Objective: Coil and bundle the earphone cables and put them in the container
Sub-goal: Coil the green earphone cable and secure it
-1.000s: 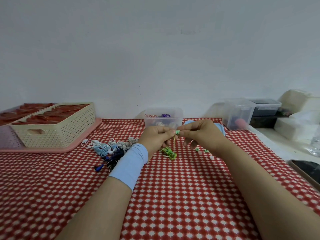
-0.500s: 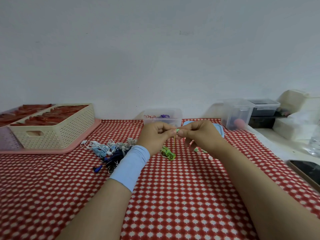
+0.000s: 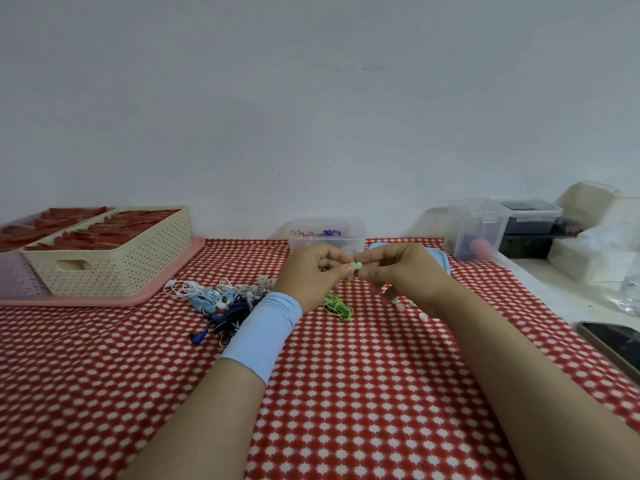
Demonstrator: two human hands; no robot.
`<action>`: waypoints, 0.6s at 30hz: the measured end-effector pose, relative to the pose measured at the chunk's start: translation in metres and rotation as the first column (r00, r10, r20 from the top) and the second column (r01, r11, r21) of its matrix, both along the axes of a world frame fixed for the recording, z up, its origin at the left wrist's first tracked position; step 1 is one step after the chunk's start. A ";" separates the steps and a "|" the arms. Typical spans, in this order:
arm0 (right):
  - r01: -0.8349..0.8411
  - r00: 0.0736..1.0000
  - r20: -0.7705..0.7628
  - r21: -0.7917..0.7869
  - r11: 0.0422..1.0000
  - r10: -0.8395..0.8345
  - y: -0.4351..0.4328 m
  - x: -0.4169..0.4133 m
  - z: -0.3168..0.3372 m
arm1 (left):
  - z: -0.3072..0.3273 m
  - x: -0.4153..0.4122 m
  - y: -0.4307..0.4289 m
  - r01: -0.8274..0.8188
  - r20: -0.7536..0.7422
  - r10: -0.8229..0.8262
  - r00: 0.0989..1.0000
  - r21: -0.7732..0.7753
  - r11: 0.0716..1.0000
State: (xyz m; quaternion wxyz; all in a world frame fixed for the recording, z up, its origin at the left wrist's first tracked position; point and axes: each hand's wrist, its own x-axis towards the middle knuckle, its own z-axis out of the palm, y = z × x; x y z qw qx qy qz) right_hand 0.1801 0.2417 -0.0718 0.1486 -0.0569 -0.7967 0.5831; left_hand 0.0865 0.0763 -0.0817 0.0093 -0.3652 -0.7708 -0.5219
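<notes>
Change: I see both grips barely shifted above the counter (image 3: 346, 393).
Left grip (image 3: 311, 275): clenched on green earbud (image 3: 357, 265).
Right grip (image 3: 401, 271): pinching same earbud; cable (image 3: 350, 284) dangles to coil (image 3: 339, 306).

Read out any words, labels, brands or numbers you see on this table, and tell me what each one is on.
No text is readable.
The clear container, cream basket, side tubs and dark phone show no legible print.
The green earphone pinched between the left hand and right hand is too small to show any marking.
</notes>
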 end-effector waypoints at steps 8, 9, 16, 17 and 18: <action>0.052 0.996 -0.081 0.137 0.989 -0.041 0.000 0.000 0.000 | -0.001 0.000 0.001 0.031 0.106 -0.031 0.994 0.008 0.999; 0.060 0.995 -0.092 0.134 0.989 -0.048 0.000 -0.001 -0.001 | 0.000 0.001 0.002 0.035 0.121 -0.036 0.992 0.015 0.999; 0.054 0.992 -0.118 0.182 0.982 -0.033 0.000 -0.002 0.000 | -0.001 -0.001 0.002 0.025 0.139 -0.024 0.990 -0.003 1.000; 0.050 0.992 -0.121 0.191 0.980 -0.027 0.000 -0.002 0.000 | -0.002 -0.001 0.002 0.024 0.141 -0.022 0.990 -0.010 1.000; 0.048 0.992 -0.122 0.204 0.978 -0.023 0.000 -0.002 0.000 | -0.001 -0.001 0.001 0.031 0.150 -0.029 0.988 -0.012 0.999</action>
